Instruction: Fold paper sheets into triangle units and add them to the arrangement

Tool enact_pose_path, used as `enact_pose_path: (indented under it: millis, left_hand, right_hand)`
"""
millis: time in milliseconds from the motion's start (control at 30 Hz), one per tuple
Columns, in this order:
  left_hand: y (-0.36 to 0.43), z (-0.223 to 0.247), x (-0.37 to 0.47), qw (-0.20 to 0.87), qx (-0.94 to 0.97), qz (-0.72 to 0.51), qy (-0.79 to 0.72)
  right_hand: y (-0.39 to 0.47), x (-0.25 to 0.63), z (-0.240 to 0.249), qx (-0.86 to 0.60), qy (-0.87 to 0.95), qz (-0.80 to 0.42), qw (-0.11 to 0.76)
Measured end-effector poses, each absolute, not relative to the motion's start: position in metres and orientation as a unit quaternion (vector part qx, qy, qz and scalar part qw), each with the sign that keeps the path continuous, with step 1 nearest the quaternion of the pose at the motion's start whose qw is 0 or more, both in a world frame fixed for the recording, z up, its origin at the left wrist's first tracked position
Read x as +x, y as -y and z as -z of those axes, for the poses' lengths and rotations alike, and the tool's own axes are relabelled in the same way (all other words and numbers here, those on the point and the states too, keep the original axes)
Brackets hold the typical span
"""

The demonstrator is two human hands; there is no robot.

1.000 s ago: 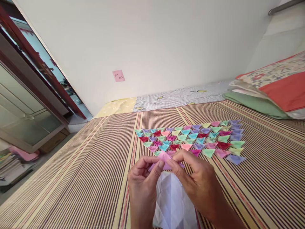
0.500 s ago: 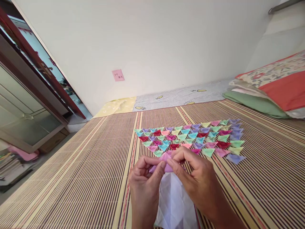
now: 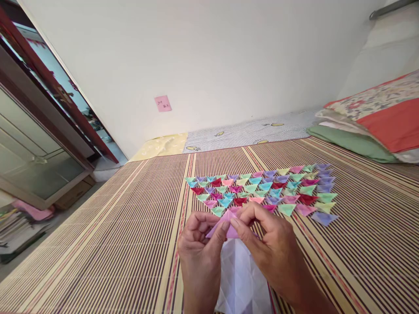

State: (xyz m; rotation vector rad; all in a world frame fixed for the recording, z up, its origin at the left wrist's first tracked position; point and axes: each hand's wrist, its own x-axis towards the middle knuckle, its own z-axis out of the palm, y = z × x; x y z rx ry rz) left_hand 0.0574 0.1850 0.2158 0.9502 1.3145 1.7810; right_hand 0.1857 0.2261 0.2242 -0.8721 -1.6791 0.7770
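Between my two hands is a pink-purple folded paper triangle [image 3: 230, 230], its peak pointing away from me. My left hand [image 3: 202, 244] pinches its left part between thumb and fingers. On the other side, my right hand [image 3: 266, 240] pinches it near the peak, the two thumb tips almost meeting. Below the triangle lies a creased white paper sheet [image 3: 242, 279], partly covered by my hands. Just beyond my fingers, many small folded paper triangles [image 3: 251, 188] in green, blue, red, pink, yellow and purple are laid out in rows; my hands hide some of the nearest.
Everything lies on a striped bamboo mat [image 3: 124, 235]. Folded bedding [image 3: 386, 131] is stacked at the right, and a checked cloth [image 3: 242, 131] runs along the wall. A pink note [image 3: 163, 104] is stuck on the wall. A door [image 3: 62, 96] stands at the left.
The paper triangle has tilted slightly, so more of its front face and left corner shows. My left fingers have shifted a little; both hands still pinch it.
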Motion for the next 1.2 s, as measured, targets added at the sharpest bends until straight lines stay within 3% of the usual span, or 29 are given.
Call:
enact_pose_path:
  millis: [267, 667, 1000, 1200]
  left_hand:
    - [-0.185, -0.215, 0.055, 0.374, 0.394, -0.676, -0.497]
    - [-0.190, -0.213, 0.049, 0.471, 0.348, -0.660, -0.471]
    - [-0.188, -0.209, 0.045, 0.416, 0.445, -0.621, -0.492]
    - [-0.186, -0.210, 0.044, 0.521, 0.416, -0.579, -0.469]
  right_hand:
    - [-0.227, 0.189, -0.229, -0.349, 0.706, -0.381, 0.484]
    - [-0.232, 0.190, -0.218, -0.364, 0.676, -0.372, 0.522]
    - [-0.237, 0.197, -0.220, -0.369, 0.670, -0.395, 0.509]
    - [-0.234, 0.199, -0.227, -0.341, 0.705, -0.425, 0.454]
